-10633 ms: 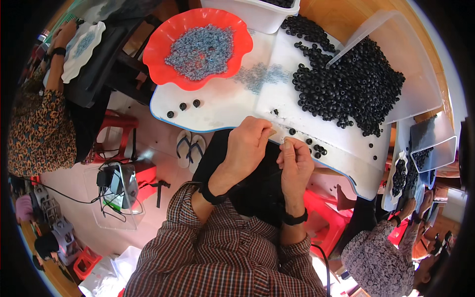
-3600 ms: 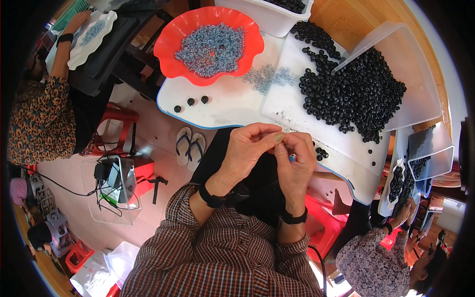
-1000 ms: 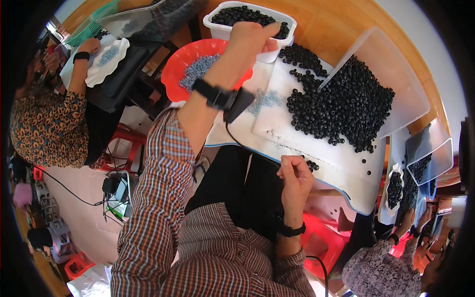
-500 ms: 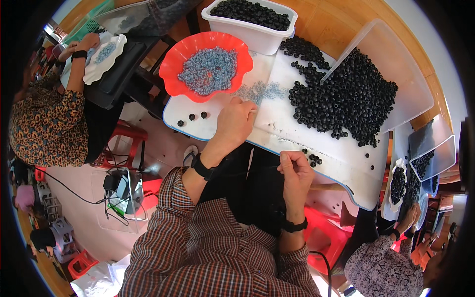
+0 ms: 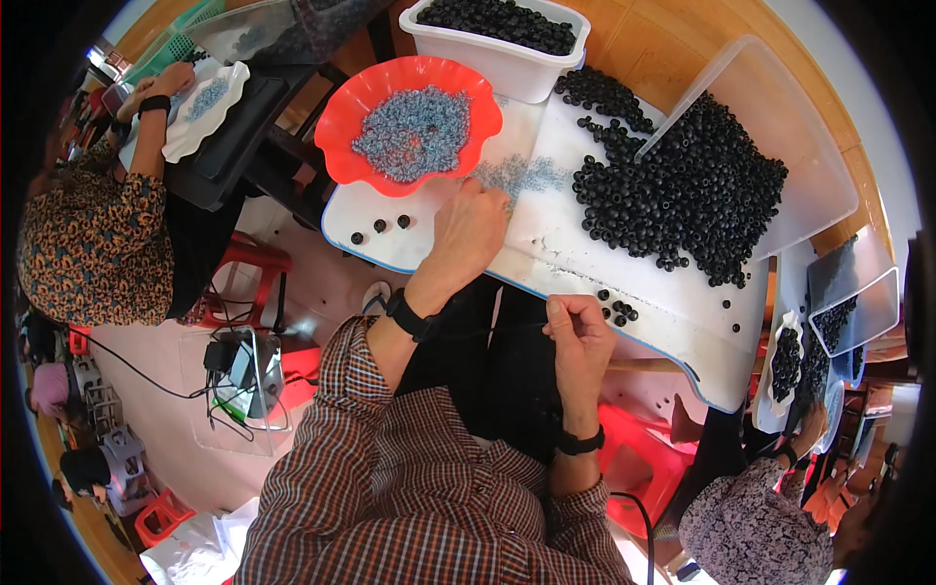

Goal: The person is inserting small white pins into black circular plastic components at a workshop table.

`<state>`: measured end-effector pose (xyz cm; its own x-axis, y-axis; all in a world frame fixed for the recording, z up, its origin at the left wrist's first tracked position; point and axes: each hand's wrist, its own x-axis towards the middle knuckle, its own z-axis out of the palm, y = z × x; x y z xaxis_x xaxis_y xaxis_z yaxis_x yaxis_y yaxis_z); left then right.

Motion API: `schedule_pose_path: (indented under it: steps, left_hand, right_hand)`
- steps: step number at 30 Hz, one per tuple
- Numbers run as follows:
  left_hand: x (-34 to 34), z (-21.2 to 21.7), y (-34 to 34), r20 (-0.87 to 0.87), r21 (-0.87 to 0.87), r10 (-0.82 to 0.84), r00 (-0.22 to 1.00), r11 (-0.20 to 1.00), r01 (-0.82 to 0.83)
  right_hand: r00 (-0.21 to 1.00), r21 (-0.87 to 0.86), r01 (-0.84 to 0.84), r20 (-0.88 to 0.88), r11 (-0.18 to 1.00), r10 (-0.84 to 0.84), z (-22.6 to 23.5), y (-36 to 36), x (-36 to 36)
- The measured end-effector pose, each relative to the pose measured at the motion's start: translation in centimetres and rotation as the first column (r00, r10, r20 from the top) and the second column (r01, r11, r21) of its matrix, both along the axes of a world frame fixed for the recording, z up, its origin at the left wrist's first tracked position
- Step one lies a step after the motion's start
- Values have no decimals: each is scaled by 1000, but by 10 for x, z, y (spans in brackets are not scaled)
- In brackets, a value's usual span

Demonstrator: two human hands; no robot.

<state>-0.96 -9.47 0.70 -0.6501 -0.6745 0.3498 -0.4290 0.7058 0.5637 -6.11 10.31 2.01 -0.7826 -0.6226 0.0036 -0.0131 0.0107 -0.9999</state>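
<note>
My left hand (image 5: 470, 232) rests low over the white table, its fingers bent together beside a scatter of small clear bluish pieces (image 5: 531, 175). Whatever its fingertips pinch, if anything, is hidden. At the table's front edge, my right hand (image 5: 579, 336) is closed, thumb pressed against the fingers; anything between them is too small to make out. A few black bead-like pieces (image 5: 619, 310) lie just beyond it. Past my left hand stands a red wavy-rimmed bowl (image 5: 341, 102) of the same clear pieces (image 5: 411, 132).
A large heap of black pieces (image 5: 692, 185) spills from a tipped clear bin (image 5: 804, 175). Behind stands a white tub (image 5: 478, 60) of black pieces. Three black pieces (image 5: 380, 225) lie at the table's left. Co-workers sit at left (image 5: 93, 234) and lower right (image 5: 760, 531).
My left hand has shifted slightly forward and right, its fingertips closer to the scattered clear pieces. My right hand keeps its pinch in nearly the same place.
</note>
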Motion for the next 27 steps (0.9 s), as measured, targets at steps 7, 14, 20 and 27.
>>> schedule_pose_path:
  steps: [7,14,20,27]
  left_hand:
    - [1,-1,9,35,-78,15,999,997,-12]
    - [12,-3,8,-232,31,-46,972,998,55]
    - [25,11,15,-305,308,-90,948,933,188]
    - [33,29,36,-363,487,-148,920,811,323]
  right_hand:
    - [1000,13,-5,3,1000,5,0,-1,1]
    - [1000,21,-21,-5,1000,22,-3,-3,1]
    - [999,16,-40,3,999,40,-4,-14,1]
    - [998,-59,-6,55,998,9,10,-33,-1]
